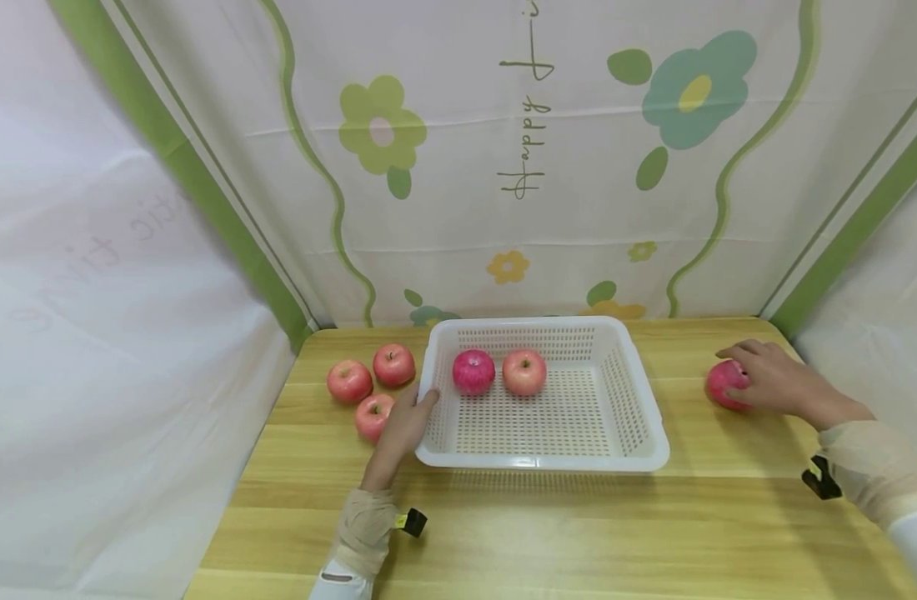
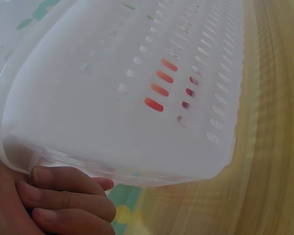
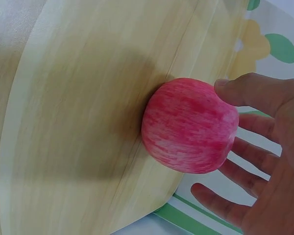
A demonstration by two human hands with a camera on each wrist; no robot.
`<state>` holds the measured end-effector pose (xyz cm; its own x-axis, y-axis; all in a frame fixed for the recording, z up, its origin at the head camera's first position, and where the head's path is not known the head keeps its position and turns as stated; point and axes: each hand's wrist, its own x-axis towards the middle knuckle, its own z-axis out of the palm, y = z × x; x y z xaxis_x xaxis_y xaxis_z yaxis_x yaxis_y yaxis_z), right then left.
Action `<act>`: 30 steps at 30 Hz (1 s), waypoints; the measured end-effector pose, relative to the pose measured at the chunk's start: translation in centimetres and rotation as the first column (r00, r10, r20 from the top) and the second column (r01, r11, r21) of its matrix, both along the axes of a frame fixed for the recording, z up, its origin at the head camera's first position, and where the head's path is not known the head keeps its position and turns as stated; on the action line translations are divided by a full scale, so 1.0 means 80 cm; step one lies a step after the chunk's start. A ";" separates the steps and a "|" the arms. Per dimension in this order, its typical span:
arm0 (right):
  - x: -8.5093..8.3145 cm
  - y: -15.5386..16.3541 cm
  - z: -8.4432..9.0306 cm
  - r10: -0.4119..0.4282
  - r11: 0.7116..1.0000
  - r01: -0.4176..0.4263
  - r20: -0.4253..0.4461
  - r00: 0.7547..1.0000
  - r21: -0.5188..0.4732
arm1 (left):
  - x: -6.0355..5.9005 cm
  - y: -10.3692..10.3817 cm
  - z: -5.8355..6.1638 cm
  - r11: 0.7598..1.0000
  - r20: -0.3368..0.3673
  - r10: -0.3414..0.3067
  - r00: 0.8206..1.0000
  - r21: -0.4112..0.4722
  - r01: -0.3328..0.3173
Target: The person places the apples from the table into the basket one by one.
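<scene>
A white plastic basket (image 1: 541,462) with slotted walls stands mid-table, holding a dark pink apple (image 1: 473,372) and a paler apple (image 1: 525,372). My left hand (image 1: 408,423) grips the basket's left rim, its thumb over the edge. In the left wrist view its curled fingers (image 2: 71,203) show below the rim. Far to the right, my right hand (image 1: 777,379) is at a pinkish-red apple (image 3: 191,126) on the table. Its thumb (image 3: 250,90) overlaps the apple's edge; the other fingers are spread, some tips hidden behind the fruit.
Three red apples, including a front one (image 1: 373,417), lie left of the basket, close to my left hand. The wooden table (image 1: 503,542) meets a flower-printed curtain (image 1: 458,208) at the back. White cloth hangs on both sides.
</scene>
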<state>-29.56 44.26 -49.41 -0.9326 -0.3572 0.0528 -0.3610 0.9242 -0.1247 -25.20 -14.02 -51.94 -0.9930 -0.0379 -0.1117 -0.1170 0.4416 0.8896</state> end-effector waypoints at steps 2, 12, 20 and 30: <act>0.000 0.002 -0.001 -0.007 1.000 0.007 0.009 1.000 -0.001 | 0.000 0.000 0.000 1.000 -0.001 0.005 1.000 0.000 -0.005; 0.002 0.005 -0.007 -0.027 0.999 0.028 0.037 0.999 -0.016 | 0.000 -0.002 -0.004 1.000 0.006 -0.004 1.000 0.009 0.004; 0.000 0.006 -0.015 -0.005 0.999 0.006 0.020 1.000 -0.051 | 0.001 -0.002 -0.004 1.000 0.018 0.001 1.000 0.019 -0.001; -0.002 0.007 -0.018 -0.011 0.998 0.012 0.011 1.000 -0.059 | 0.001 -0.002 -0.002 1.000 0.018 -0.008 1.000 0.026 0.007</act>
<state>-29.68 44.80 -50.85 -0.9372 -0.3431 0.0633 -0.3489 0.9192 -0.1827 -25.13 -14.19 -52.11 -0.9911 -0.0275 -0.1304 -0.1299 0.4190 0.8986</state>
